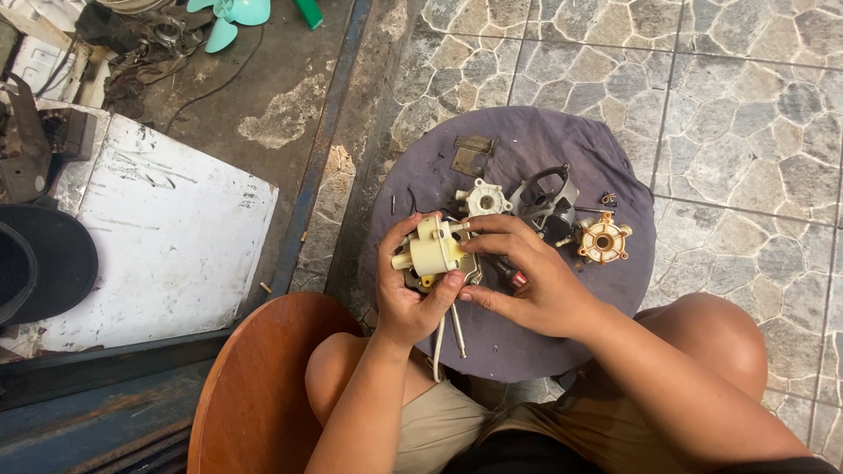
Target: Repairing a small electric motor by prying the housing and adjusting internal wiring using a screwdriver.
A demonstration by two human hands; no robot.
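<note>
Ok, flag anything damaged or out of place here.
The floor beside the white board has a patch of broken, flaking surface. A loose teal fan blade lies among clutter. The cream housing in both hands looks intact.

— What sort of place are we looking at here?

— It is looking like a small repair workshop, set up at floor level. A round stool covered in purple cloth (562,140) is serving as the bench, and small appliance parts are lying spread on it: a cream plastic housing (486,198), an orange toothed wheel (602,238), a bent metal bracket (471,154).

— Anything around it pointing the same way?

— Yes. A teal fan blade (230,17) is lying on the stained concrete beside a heap of dark scrap parts and wires (145,44), and a scuffed white panel (158,228) is resting nearby. The stone-patterned tiles (746,105) are looking grimy.
</note>
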